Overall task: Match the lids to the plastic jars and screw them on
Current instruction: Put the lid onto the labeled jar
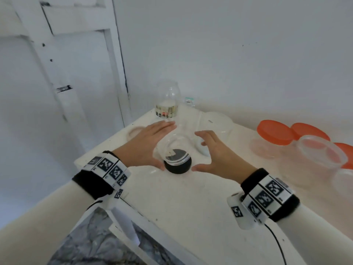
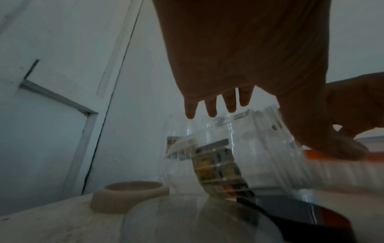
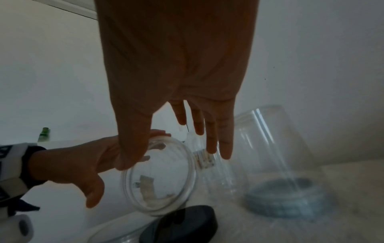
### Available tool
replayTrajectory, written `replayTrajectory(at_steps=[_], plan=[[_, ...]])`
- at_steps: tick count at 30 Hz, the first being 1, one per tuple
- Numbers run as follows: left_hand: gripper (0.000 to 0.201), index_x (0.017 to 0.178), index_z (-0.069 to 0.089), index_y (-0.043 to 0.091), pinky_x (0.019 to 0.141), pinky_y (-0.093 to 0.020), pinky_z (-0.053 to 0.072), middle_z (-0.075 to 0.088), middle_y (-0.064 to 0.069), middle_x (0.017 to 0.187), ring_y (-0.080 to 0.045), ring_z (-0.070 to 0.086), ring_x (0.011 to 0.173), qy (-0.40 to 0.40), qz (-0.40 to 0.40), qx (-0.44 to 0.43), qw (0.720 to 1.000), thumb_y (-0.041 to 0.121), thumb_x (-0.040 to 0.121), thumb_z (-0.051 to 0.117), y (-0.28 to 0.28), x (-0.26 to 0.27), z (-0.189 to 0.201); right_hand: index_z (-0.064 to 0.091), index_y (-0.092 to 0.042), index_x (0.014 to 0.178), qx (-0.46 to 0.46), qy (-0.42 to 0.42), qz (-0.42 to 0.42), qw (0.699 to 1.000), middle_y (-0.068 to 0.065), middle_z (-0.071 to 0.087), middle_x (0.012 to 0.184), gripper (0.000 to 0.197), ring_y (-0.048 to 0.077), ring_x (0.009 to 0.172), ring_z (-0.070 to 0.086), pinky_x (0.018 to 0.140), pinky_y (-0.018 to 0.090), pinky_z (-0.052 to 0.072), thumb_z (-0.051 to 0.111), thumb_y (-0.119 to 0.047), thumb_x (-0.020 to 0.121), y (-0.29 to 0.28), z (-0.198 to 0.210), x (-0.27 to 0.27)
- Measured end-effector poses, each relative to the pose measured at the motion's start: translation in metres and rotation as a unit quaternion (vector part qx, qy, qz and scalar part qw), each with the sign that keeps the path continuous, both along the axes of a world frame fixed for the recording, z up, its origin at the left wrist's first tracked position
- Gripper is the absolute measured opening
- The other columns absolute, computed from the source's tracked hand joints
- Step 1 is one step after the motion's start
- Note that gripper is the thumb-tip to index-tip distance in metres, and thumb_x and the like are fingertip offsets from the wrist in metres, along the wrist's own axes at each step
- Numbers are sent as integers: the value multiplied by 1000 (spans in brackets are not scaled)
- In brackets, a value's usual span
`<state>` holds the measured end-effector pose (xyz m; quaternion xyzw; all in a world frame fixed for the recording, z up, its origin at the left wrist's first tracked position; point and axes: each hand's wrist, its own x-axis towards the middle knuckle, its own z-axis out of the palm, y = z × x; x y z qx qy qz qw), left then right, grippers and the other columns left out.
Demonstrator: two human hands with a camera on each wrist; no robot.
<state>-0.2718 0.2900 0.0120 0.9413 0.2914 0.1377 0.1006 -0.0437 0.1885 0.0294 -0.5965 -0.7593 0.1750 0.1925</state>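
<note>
Wristbands: marker bands sit nearest the head camera, one on each wrist, with both hands reaching forward over the table.
Jar: clear jar is tipped, mouth toward the person, low between the two hands; a scrap of label clings inside it.
Black lid: black lid lies on the table directly under the jar's mouth; whether rim and lid touch I cannot tell.
Left hand: left hand lies along the jar's left side, fingers straight and together, thumb down near the lid; it braces rather than wraps.
Right hand: right hand is spread wide on the other side, fingers relaxed, thumb near the lid, not clearly touching the jar.
Other jars: bottle stands at the far corner; one clear jar stands over a blue lid; a tan lid lies left; orange lids sit right.
Step, as I judge it: trying this jar's mouth against the black lid.
Doing it well: stand the jar upright first, hold its body firmly with the left, lay the lid flat on the mouth with the right, turn back slightly to seat the thread, then tighten.
Risk: thin wall may flex; a tilted lid would cross-thread.
</note>
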Motion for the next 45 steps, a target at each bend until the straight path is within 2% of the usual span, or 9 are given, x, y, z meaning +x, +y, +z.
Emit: replayTrajectory(at_steps=[6,11,15,20,25,28,36,41,45], plan=[[111,146,16,25,116,-45,16,15,8,153,-18,12,143,-9,-44,-16,999,69,55,63,29,7,-20,23,-15,144,-58,49,-16,997,0,30,142,89,11,114,43,88,15,34,77,-29,75,23,-13,-12],[97,140,34,17,112,-13,6,32,7,143,-15,22,134,-93,-75,-31,992,62,60,66,37,12,-22,26,-14,143,-42,72,-21,996,-3,34,137,92,11,114,43,97,22,40,80,-29,71,27,-15,-11],[98,140,33,24,103,-1,10,31,17,140,1,21,129,-151,-52,-72,985,49,58,81,35,9,-12,25,-21,143,-4,105,-18,994,-15,31,131,98,4,114,41,88,11,41,84,-27,65,28,-6,-8],[100,137,34,36,104,-21,28,39,24,135,2,32,127,-241,-1,-157,958,57,49,77,22,9,17,21,-29,140,58,193,-26,979,-22,30,135,106,-7,121,36,99,21,38,88,-25,58,30,7,-8],[92,134,41,36,80,-6,43,47,32,126,11,43,119,-312,3,-231,921,41,54,88,6,14,39,25,-33,135,90,246,-22,965,-13,37,138,102,2,126,39,102,26,38,89,-25,57,29,19,-14],[91,135,44,32,82,-14,48,50,28,128,7,45,120,-327,-5,-250,911,41,55,86,2,15,41,27,-38,131,88,266,-27,960,-19,39,134,98,-1,125,40,99,19,40,87,-33,54,25,23,-17],[97,136,40,33,95,-31,46,44,15,139,-2,44,125,-233,-40,-303,923,78,54,65,19,10,36,35,-25,132,74,260,-84,959,-14,49,124,95,0,114,49,82,11,43,88,-28,53,7,22,-6],[74,139,40,23,113,-36,24,38,5,145,-13,35,131,-63,105,-189,974,34,75,75,68,-7,13,38,-26,127,53,265,-110,956,-12,52,121,94,5,114,50,85,17,45,83,-41,45,-7,17,8],[78,142,35,19,115,-38,16,26,-4,152,-22,22,140,65,145,-153,975,36,76,74,97,-11,-17,37,-28,125,38,263,-126,956,-11,52,121,95,4,114,50,83,15,44,81,-45,43,-15,10,14]])
